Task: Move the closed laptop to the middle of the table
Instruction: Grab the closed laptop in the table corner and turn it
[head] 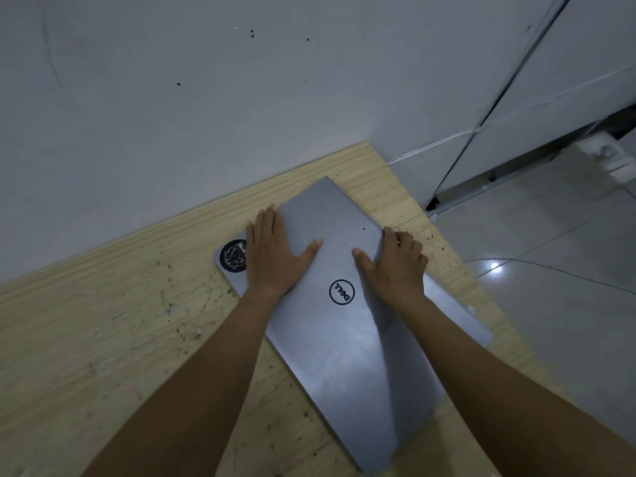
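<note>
Left hand (272, 253) flat, right hand (395, 266) curled, brushed-metal laptop (344, 339), wood-grain table (103, 339)

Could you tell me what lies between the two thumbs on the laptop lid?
In the head view, only bare grey lid of the laptop separates the left hand from the right hand.

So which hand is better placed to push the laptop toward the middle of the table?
The right hand: its fingers curl over the laptop edge nearest the table's right end, so it can likely push leftward. The left hand lies flat on the lid and can only steady.
</note>
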